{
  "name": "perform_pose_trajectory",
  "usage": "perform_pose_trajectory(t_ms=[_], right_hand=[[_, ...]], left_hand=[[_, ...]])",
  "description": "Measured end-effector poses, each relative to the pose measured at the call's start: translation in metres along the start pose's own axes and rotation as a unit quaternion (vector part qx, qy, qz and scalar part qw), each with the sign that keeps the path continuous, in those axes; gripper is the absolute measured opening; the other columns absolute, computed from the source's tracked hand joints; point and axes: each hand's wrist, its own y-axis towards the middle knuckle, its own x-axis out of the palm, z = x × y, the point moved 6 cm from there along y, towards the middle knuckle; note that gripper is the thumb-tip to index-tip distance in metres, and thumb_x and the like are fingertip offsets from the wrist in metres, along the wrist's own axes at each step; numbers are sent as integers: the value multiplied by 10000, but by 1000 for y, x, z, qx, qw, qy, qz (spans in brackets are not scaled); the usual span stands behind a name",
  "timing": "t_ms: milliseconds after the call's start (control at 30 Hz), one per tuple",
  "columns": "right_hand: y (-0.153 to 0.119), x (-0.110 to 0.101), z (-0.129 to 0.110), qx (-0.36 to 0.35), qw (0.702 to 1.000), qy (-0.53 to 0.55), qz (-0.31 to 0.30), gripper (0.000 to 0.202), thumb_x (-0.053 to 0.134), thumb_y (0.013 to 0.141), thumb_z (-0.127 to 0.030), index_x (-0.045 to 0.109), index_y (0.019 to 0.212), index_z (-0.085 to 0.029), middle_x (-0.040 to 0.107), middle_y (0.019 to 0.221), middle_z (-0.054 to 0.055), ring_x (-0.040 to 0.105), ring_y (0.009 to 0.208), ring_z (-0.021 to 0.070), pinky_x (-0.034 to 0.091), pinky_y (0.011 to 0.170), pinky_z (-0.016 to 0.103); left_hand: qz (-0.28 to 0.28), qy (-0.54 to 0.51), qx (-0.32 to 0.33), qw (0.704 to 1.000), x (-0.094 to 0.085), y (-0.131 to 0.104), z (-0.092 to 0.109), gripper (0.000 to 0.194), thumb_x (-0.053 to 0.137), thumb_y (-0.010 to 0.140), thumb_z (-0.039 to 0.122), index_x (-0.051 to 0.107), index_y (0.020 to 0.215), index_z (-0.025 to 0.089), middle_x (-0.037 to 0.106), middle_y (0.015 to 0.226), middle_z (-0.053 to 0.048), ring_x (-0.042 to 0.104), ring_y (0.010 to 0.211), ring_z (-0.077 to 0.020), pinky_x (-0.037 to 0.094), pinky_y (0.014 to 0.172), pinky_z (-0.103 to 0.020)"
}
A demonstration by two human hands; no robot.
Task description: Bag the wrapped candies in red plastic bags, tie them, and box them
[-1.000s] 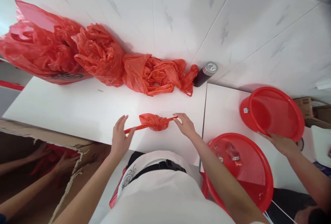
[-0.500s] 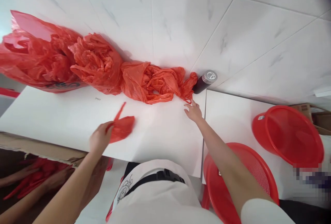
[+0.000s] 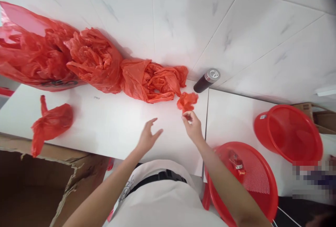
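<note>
My right hand (image 3: 193,125) pinches the edge of a small crumpled red plastic bag (image 3: 187,101), held just over the white table. My left hand (image 3: 149,136) is bare, thumb and fingers apart, above the table's middle. Another red plastic bag (image 3: 54,122) is at the table's left end, one corner hanging over the front edge; it looks a little smeared by motion. Along the wall sit a bunched red bag (image 3: 154,80), a fuller red bag (image 3: 97,61) and a large red bag (image 3: 34,55) with dark print.
A dark bottle (image 3: 206,81) with a silver lid stands by the wall. To the right are a red basket (image 3: 262,185) with a small red packet (image 3: 237,164) inside and a tilted red basket (image 3: 288,132). A torn cardboard box (image 3: 76,178) is at the lower left.
My left hand has let go of its red bag, now farther left, and moved right. My right hand has drawn a small bag away from the bunch. Another person's hands have left the box.
</note>
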Motion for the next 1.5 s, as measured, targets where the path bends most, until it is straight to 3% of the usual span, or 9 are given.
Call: perform_pose_trajectory(t_ms=[167, 300, 467, 633, 833, 1033, 1167, 1367, 1500], right_hand=[[-59, 7, -46, 59, 983, 163, -63, 122, 524, 898, -287, 623, 949, -236, 670, 944, 20, 596, 753, 143, 479, 684, 276], [-62, -20, -35, 148, 941, 303, -24, 137, 580, 875, -331, 618, 979, -250, 667, 983, 8, 451, 508, 66, 387, 479, 229], [-68, -27, -45, 190, 877, 438, -64, 155, 614, 857, -341, 622, 987, -259, 674, 1052, 16, 329, 418, 18, 243, 395, 209], [-74, -42, -61, 168, 856, 482, -79, 175, 622, 841, -298, 631, 1014, -277, 679, 1080, 14, 260, 410, 12, 206, 399, 221], [-60, -97, -44, 137, 913, 380, 59, 167, 561, 862, -297, 592, 1026, -301, 665, 1102, -1, 315, 456, 61, 283, 415, 230], [-78, -36, -88, 2, 984, 157, -88, 205, 473, 935, -320, 638, 1041, -260, 675, 1011, 44, 602, 920, 197, 489, 811, 351], [-100, -21, -89, -72, 989, 90, -97, 238, 508, 917, -263, 592, 1139, -242, 676, 1037, 63, 611, 941, 210, 487, 846, 369], [-71, -18, -47, -40, 999, -9, -17, 175, 480, 910, -210, 642, 975, -216, 686, 1012, 87, 612, 992, 229, 470, 894, 387], [-39, -10, 12, 85, 983, -161, -33, 147, 598, 810, -238, 679, 928, -200, 699, 982, 127, 608, 1006, 313, 446, 892, 458]], left_hand=[[-166, -109, 21, 980, 64, -6, 37, 354, 674, 792, 323, 620, 1125, 213, 668, 1118, -72, 629, 1017, -228, 493, 900, -379], [-185, -98, 18, 978, 54, -16, 39, 202, 582, 870, 373, 692, 970, 236, 699, 1049, -49, 644, 986, -215, 499, 893, -374], [-123, -117, -22, 985, 55, -25, 48, 628, 686, 791, 370, 456, 1365, 262, 526, 1377, -113, 618, 1081, -223, 543, 814, -334], [-111, -60, -3, 992, 57, -6, 34, 130, 592, 786, 217, 694, 867, 205, 718, 871, -32, 652, 801, -186, 533, 797, -342], [13, -28, -18, 999, 0, 2, 28, 222, 568, 829, 323, 633, 1004, 203, 637, 1092, -73, 610, 890, -194, 483, 912, -405], [-180, -316, -105, 925, 29, -40, 100, 381, 482, 905, 524, 632, 1016, 192, 650, 1059, -79, 606, 970, -205, 495, 865, -346], [-150, -435, -222, 860, 37, -44, 98, 248, 650, 837, 414, 609, 871, 171, 645, 904, -37, 592, 756, -132, 482, 703, -262], [-138, -440, -178, 869, 30, -43, 102, 222, 665, 832, 373, 538, 812, 191, 446, 615, 66, 524, 644, -98, 469, 715, -260], [-140, -393, -188, 889, 8, -45, 91, 269, 685, 800, 415, 561, 880, 190, 284, 549, 107, 229, 459, -49, 346, 485, -179]])
